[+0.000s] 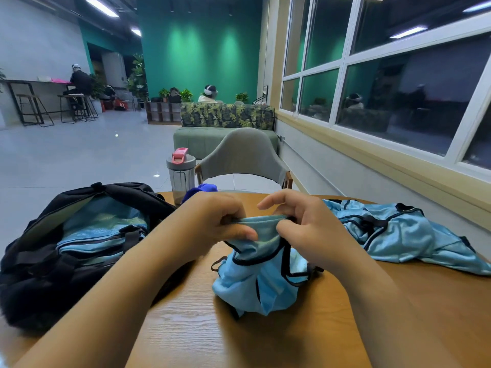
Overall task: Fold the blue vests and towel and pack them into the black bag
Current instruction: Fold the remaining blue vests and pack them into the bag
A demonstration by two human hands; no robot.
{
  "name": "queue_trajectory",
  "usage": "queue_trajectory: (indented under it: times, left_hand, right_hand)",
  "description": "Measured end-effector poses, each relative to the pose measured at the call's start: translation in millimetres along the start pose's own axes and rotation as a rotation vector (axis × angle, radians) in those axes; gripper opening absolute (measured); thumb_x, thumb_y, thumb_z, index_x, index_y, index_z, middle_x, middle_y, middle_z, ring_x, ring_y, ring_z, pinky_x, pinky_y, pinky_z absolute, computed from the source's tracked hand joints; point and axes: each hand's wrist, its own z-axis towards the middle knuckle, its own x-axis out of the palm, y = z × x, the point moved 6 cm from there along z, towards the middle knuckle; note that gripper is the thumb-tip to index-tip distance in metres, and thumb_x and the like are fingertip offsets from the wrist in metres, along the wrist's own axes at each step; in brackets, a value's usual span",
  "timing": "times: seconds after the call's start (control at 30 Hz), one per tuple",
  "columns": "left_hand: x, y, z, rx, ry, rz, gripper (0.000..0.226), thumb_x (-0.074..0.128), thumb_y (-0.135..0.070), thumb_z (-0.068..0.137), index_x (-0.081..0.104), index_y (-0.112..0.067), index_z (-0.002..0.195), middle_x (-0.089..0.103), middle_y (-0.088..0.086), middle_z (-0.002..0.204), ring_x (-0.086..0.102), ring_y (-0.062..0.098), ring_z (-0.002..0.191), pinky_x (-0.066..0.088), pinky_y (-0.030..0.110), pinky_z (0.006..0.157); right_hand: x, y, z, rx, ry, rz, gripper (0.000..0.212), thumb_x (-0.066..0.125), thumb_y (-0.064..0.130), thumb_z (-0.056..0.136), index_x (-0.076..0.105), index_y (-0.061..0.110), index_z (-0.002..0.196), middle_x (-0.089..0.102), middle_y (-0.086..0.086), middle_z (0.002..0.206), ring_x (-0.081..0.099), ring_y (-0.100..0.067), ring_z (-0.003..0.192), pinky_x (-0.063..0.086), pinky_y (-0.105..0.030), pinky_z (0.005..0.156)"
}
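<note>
Here, at the left of the frame, the black bag (66,251) sits on the wooden table (186,328) with its mouth open toward the upper right; its left side hangs past the table's left edge, and folded light-blue cloth (103,229) already lies inside it in flat layers. Behind the bag's right end, near the table's far edge, a clear bottle with a pink-trimmed lid (180,173) stands upright, and a scrap of deep-blue fabric (200,191) shows just beside it, partly hidden by the left hand (212,221). That hand pinches the top hem of a blue vest (263,269) between thumb and curled fingers at the centre of the frame; the right hand (303,229) pinches the same hem just beside it, thumb against the cloth, index finger raised and loosely bent. The vest hangs bunched from the two grips, its long axis running roughly top to bottom of the frame, lower folds resting on the table. Bare wood lies open below it, toward the bottom edge, between the two forearms. To the right, a second blue vest (403,235) sprawls crumpled, its length running from centre toward the right edge of the frame and reaching it. A grey chair (244,158) stands beyond the table's far edge.
</note>
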Motion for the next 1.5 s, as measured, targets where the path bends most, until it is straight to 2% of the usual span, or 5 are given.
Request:
queue_trajectory:
  times: [0.27,0.73,0.93,1.23,1.5]
  left_hand:
    - [-33.6,-21.0,54.2,0.154,-0.071,0.254,0.039,0.060,-0.042,0.086,0.061,-0.005,0.074,0.046,0.000,0.079,0.043,0.016,0.068,0.036,0.019,0.060]
    - [-125.0,-46.0,132.0,-0.222,-0.289,-0.420,0.037,0.066,-0.021,0.087,0.041,-0.007,0.111,0.059,0.006,0.098,0.066,0.019,0.072,0.057,0.036,0.070]
    - [-79.5,-38.0,123.8,-0.230,0.040,-0.320,0.035,0.069,-0.024,0.085,0.053,-0.015,0.115,0.064,0.006,0.107,0.064,0.015,0.092,0.055,0.033,0.086]
    - [-109.7,-44.3,112.2,-0.180,-0.409,0.281,0.019,0.051,-0.005,0.082,0.039,-0.018,0.089,0.051,-0.001,0.077,0.052,0.028,0.073,0.043,0.037,0.058]
    - [-83.3,-55.7,107.3,-0.173,-0.054,-0.360,0.018,0.050,-0.028,0.096,0.058,-0.016,0.085,0.061,-0.002,0.076,0.060,0.010,0.055,0.053,0.034,0.058]
  right_hand:
    - [-23.9,38.1,63.2,-0.040,-0.002,-0.821,0.023,0.044,-0.003,0.081,0.042,0.017,0.068,0.038,0.004,0.064,0.041,-0.022,0.072,0.030,-0.032,0.058]
    - [-133.2,146.3,147.0,-0.226,-0.290,-0.334,0.026,0.046,0.026,0.100,0.060,0.004,0.098,0.056,-0.009,0.081,0.051,-0.016,0.073,0.043,-0.034,0.069]
    - [-149.5,167.2,156.5,-0.277,-0.320,-0.304,0.022,0.045,0.027,0.101,0.060,0.010,0.096,0.054,-0.004,0.079,0.049,-0.016,0.073,0.042,-0.034,0.070]
    - [-176.6,148.4,163.1,-0.148,-0.544,-0.534,0.023,0.042,0.030,0.102,0.053,0.014,0.089,0.054,-0.003,0.078,0.050,-0.022,0.073,0.036,-0.032,0.063]
    - [-167.1,140.9,163.4,-0.147,-0.410,-0.292,0.023,0.046,0.027,0.101,0.060,0.011,0.094,0.053,-0.003,0.075,0.049,-0.018,0.069,0.039,-0.030,0.065]
